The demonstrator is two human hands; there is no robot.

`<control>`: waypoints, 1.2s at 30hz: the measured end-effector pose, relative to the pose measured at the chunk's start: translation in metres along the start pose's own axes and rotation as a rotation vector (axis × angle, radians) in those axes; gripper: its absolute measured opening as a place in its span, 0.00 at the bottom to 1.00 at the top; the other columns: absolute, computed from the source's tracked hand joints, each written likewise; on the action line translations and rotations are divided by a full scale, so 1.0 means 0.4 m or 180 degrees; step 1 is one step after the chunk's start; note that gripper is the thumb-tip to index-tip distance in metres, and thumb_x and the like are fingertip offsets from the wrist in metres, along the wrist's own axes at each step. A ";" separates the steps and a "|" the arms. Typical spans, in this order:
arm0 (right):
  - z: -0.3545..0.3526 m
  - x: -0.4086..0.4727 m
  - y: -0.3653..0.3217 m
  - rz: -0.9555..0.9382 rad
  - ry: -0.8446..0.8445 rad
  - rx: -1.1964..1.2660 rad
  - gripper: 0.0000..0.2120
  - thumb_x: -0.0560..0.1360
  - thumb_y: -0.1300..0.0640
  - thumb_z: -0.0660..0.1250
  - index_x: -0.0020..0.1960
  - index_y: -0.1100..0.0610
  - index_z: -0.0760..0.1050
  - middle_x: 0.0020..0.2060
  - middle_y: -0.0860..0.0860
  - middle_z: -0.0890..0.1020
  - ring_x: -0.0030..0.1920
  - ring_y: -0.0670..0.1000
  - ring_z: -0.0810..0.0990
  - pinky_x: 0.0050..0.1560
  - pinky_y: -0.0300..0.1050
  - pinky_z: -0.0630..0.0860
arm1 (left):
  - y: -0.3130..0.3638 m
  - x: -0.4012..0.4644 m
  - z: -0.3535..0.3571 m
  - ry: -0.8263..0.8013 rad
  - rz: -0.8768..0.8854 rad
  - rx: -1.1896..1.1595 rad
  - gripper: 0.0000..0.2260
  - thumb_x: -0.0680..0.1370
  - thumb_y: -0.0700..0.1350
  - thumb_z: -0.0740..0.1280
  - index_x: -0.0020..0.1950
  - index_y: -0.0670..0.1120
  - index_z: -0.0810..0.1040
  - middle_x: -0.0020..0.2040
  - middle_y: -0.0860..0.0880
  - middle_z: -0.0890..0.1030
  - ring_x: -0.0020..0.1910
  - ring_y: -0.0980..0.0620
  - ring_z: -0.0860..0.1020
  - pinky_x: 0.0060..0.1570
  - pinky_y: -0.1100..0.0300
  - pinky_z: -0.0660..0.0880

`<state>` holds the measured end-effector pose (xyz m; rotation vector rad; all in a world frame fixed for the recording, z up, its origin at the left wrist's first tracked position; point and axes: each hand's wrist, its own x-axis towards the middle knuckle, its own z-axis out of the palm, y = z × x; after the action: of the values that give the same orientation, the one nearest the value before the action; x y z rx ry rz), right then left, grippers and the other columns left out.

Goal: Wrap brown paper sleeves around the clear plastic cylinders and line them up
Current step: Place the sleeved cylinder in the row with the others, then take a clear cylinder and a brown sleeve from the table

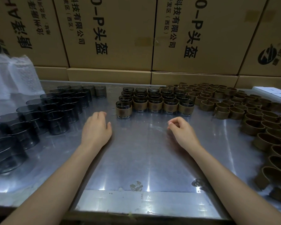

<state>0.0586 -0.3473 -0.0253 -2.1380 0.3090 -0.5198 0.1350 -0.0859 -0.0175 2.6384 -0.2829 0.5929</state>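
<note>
Both hands hang over the bare middle of a shiny metal counter (pixel 144 151), and neither holds anything. The left hand (pixel 96 127) is palm down with its fingers loosely extended toward the far side, relaxed and open. The right hand (pixel 182 130) has its fingers curled inward, thumb tip near the forefinger, with nothing visible between them.

The clear plastic cylinders (pixel 55 108) without sleeves stand upright in packed rows on the left of the counter, running from the near left edge back toward the far side; they look smoky and dark in this light. Straight ahead of the hands, the already wrapped cylinders (pixel 154 101) stand in a tidy block of several rows, each with a brown band around its lower part. One wrapped cylinder (pixel 123 109) sits at the block's front left corner, slightly forward of the front row and nearest the left hand.

On the right, loose brown paper sleeves (pixel 234 101) stand on edge as open rings, a dense spread that curves from the far side, just beside the wrapped block, down along the counter's right edge.

Behind the counter rises a wall of cardboard boxes (pixel 120 38) printed with black characters. A crumpled sheet of white bubble wrap (pixel 13 78) lies at the far left, behind the unwrapped cylinders, and a white flat object (pixel 272 93) shows at the far right edge.
</note>
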 end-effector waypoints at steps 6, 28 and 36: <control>0.001 -0.002 0.000 -0.0034 0.0006 -0.0023 0.04 0.80 0.54 0.61 0.48 0.47 0.72 0.42 0.45 0.79 0.45 0.46 0.78 0.44 0.43 0.75 | -0.040 0.004 -0.047 0.0078 -0.1076 0.0932 0.29 0.75 0.54 0.67 0.71 0.43 0.62 0.76 0.40 0.52 0.75 0.33 0.47 0.71 0.36 0.39; 0.004 0.002 -0.009 -0.0090 -0.0216 -0.0153 0.04 0.76 0.57 0.64 0.47 0.48 0.74 0.43 0.45 0.80 0.48 0.49 0.79 0.51 0.49 0.76 | 0.206 -0.104 0.017 -0.0026 0.1873 0.0201 0.20 0.78 0.52 0.59 0.70 0.52 0.65 0.66 0.50 0.64 0.61 0.50 0.69 0.57 0.53 0.55; 0.000 -0.016 -0.031 -0.0499 -0.0840 -0.0723 0.17 0.74 0.55 0.64 0.62 0.49 0.74 0.53 0.49 0.80 0.61 0.56 0.74 0.59 0.58 0.73 | 0.302 -0.089 0.074 -0.0013 0.1703 -0.0511 0.20 0.77 0.39 0.58 0.69 0.47 0.69 0.64 0.46 0.68 0.61 0.47 0.70 0.60 0.55 0.55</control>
<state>0.0533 -0.3378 -0.0167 -2.4326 0.0539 -0.2950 0.0799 -0.2029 -0.0148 2.4032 -1.0109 0.6923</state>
